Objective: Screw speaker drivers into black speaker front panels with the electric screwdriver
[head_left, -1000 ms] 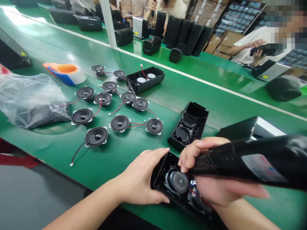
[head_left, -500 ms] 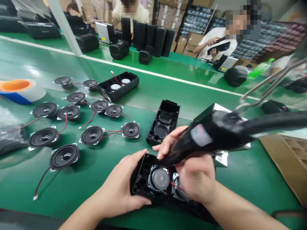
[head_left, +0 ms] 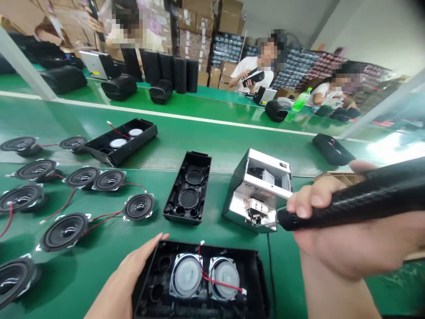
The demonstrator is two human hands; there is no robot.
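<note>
On the tabletop (head_left: 109, 241), the black casing (head_left: 252, 274) at lower centre is cut off below; your left hand (head_left: 124, 279), also cropped, has its fingers round the left end. Right of centre stands the silver machine (head_left: 255, 188). In your right hand (head_left: 345, 248), fingers clench the screwdriver (head_left: 375, 195), its tail cropped; earlier over the casing, its tip now sits just beside the machine, uncovering both speaker drivers (head_left: 187, 277).

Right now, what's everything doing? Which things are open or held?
left hand: touching near box
right hand: gripping black tool
black tool: held
near box: open, two speakers inside
middle box: open, grilles showing
far box: open, two speakers inside
loose speakers: lying face up
silver machine: standing upright
</note>
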